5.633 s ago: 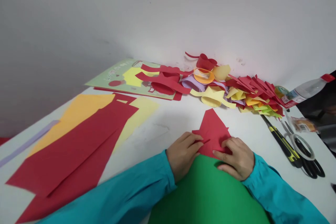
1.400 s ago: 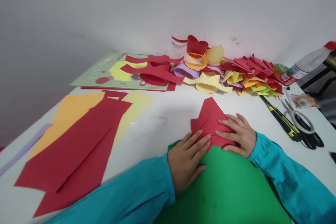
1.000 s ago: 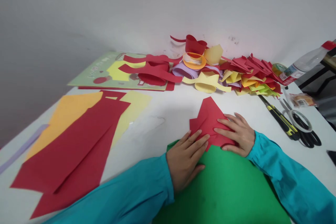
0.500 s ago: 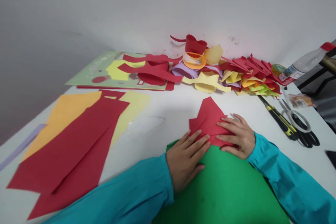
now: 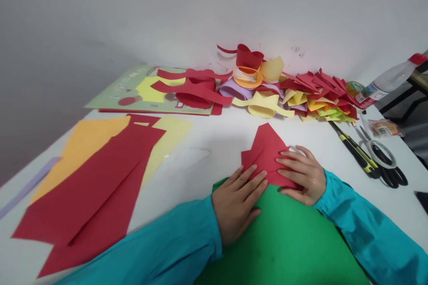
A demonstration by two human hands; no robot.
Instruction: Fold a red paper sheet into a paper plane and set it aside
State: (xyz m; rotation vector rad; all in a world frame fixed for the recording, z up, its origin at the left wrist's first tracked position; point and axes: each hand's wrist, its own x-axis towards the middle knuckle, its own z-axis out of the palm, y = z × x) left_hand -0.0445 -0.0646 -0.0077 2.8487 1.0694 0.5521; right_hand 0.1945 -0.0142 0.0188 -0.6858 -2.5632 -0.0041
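A folded piece of red paper (image 5: 267, 147) lies on the white table in front of me, its pointed end facing away. Its near edge meets a large green sheet (image 5: 284, 240). My left hand (image 5: 239, 202) rests on the paper's lower left part with fingers stretched out flat, its palm above the green sheet. On the right edge of the paper, my right hand (image 5: 304, 176) presses down with its fingers spread. The paper's right edge and lower corners are partly hidden under my fingers.
Red sheets (image 5: 90, 187), an orange sheet (image 5: 80, 147) and a purple strip (image 5: 30, 187) lie left. Paper loops (image 5: 264, 104) and folded paper pieces (image 5: 321, 93) are heaped by the wall. A box cutter (image 5: 359, 151), scissors (image 5: 389, 176), tape roll (image 5: 381, 153) and bottle (image 5: 388, 82) are right.
The fingers of my right hand have shifted very slightly at the paper's right edge. My left hand and the red paper have stayed in place.
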